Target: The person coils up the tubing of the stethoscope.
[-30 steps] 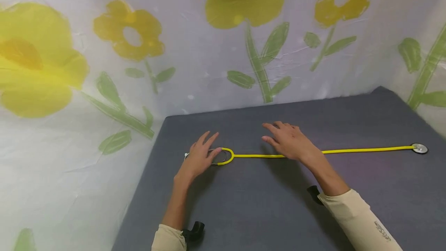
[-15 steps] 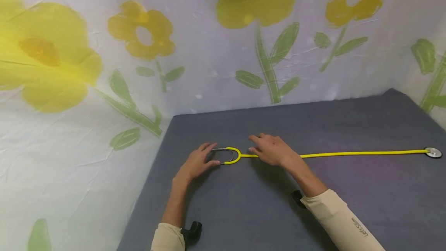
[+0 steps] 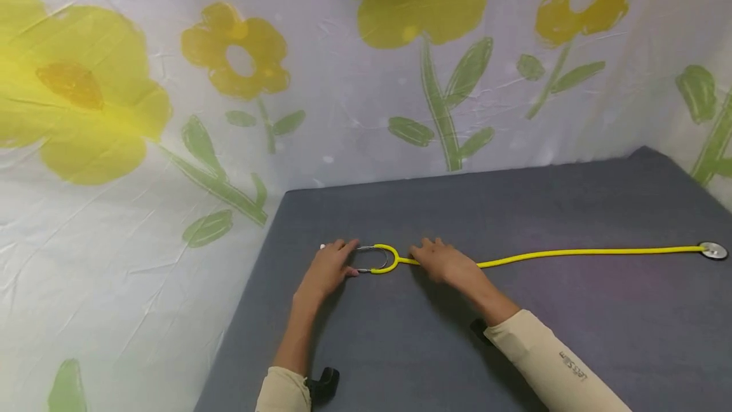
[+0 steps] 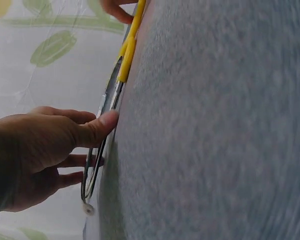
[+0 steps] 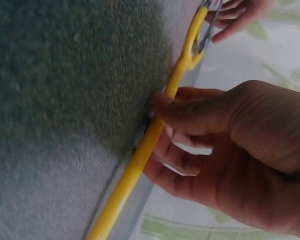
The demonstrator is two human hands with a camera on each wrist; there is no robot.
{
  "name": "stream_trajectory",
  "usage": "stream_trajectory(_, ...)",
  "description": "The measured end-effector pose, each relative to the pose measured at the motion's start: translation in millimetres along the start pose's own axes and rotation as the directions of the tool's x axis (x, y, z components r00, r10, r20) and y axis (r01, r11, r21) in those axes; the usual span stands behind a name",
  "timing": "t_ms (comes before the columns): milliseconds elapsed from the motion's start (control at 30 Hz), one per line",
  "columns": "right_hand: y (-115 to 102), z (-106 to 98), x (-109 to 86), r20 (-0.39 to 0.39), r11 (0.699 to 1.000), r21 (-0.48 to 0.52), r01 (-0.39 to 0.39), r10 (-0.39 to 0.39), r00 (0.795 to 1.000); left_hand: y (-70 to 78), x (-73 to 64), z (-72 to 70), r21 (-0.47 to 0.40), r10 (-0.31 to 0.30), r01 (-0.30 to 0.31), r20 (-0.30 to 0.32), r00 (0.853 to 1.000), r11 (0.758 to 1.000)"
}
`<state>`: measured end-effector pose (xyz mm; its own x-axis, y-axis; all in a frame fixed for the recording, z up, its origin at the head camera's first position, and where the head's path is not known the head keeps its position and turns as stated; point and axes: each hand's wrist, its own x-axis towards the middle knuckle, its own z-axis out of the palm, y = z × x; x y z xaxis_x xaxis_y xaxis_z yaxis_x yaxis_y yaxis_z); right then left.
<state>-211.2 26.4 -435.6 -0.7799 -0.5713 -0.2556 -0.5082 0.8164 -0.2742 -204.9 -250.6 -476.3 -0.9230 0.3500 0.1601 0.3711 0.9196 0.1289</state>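
Observation:
A stethoscope with a yellow tube (image 3: 595, 252) lies stretched across the grey surface, its round silver chest piece (image 3: 713, 250) at the far right. My left hand (image 3: 327, 267) grips the metal ear tubes at the left end, thumb on one side and fingers on the other. Below those fingers in the left wrist view, a pale ear tip (image 4: 88, 209) shows. Just right of the yellow fork (image 3: 393, 259), my right hand (image 3: 446, 261) pinches the tube between thumb and fingers. The right wrist view shows the tube (image 5: 132, 172) running past the thumb.
The dark grey tabletop (image 3: 412, 342) reaches back to a white sheet (image 3: 343, 94) printed with yellow flowers. This sheet also hangs along the left side. A black wrist mount (image 3: 325, 385) sits at the left cuff.
My right hand has moved left and down onto the tube near the fork, and the tube now bends slightly there. My left hand has lowered and closed on the ear tubes.

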Motion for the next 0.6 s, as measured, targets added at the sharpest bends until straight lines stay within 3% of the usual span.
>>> stream_trajectory(100, 4.0, -4.4, -0.1, 0.048, 0.999, 0.047, 0.014, -0.016, 0.999, 4.0, 1.2, -0.3, -0.013, 0.058, -0.058, -0.042, 0.997, 0.998)
stream_trajectory(300, 27.9, -30.0, -10.4, 0.069, 0.981, 0.186, 0.057, -0.071, 0.995, 14.8, 8.2, -0.2, -0.001, 0.057, -0.058, -0.062, 0.996, 0.998)
stream_trajectory(467, 58.6, -59.8, -32.6, -0.066, 0.961, 0.263, 0.081, -0.066, 0.996, 28.5, 21.8, -6.5, -0.022, 0.066, -0.069, -0.129, 0.989, 0.997)
stream_trajectory(600, 79.7, -84.1, -50.7, -0.226, 0.944, 0.310, 0.112, -0.041, 0.973, 44.9, 38.4, -16.5, -0.082, 0.011, -0.023, -0.140, 0.990, 0.996)
